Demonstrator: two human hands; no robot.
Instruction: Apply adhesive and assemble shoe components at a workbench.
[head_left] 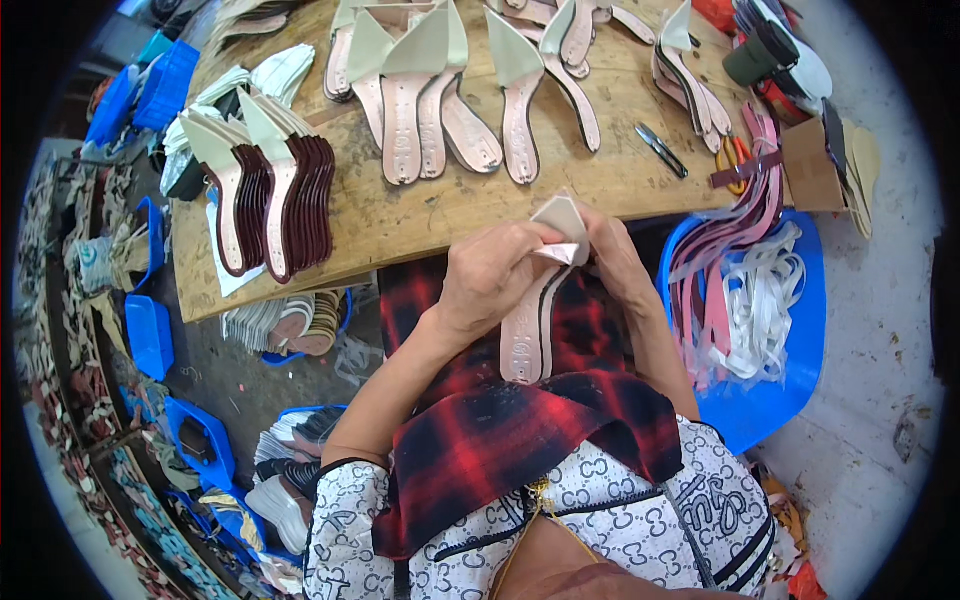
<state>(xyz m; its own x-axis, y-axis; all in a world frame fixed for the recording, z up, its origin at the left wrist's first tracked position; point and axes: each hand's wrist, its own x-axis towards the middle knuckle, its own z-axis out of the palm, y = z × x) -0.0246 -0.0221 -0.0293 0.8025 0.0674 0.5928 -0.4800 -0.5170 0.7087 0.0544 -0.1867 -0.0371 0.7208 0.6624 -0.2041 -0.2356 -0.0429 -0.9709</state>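
Just beyond my lap, at the table's near edge, I hold a pale pink shoe insole (522, 340) with a dark edge line and a cream pointed toe. My left hand (488, 272) is closed, pinching a white flap at the toe end between thumb and fingers. On the other side of the toe, my right hand (612, 258) grips it, with some fingers hidden behind. The heel end hangs down toward my red and black checked apron (500, 430).
On the wooden table (360, 215) lie dark-edged insole stacks (300, 200), loose insoles (405, 130), a craft knife (660, 150) and orange-handled scissors (737, 165). A blue tub (810, 330) with white straps (755, 310) stands at right. Blue bins (150, 335) sit at left.
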